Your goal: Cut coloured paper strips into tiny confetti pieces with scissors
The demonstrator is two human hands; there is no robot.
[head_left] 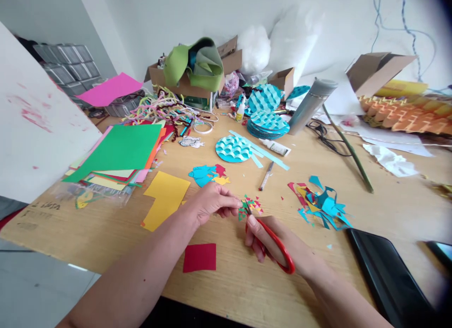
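My right hand point(263, 236) is closed around red-handled scissors point(278, 248), its fingers in the loops and the blades pointing away from me. Just left of the blade tips, my left hand point(221, 201) pinches a small piece of paper that looks green and is mostly hidden by the fingertips. Tiny red, yellow and green paper bits point(256, 204) lie scattered under and beyond the blades. Behind my left hand are a blue paper fish point(202, 175), a red one point(221, 169) and a yellow one point(221, 180). A dark red paper rectangle point(199, 258) lies nearer me.
Yellow paper point(165, 196) and a stack of coloured sheets point(120, 146) lie left. Paper scraps point(326, 203) and a black phone-like device point(384, 271) are right. Farther back are a pen point(266, 176), a scale-patterned disc point(233, 149), a glue tube point(276, 147) and a steel flask point(312, 104).
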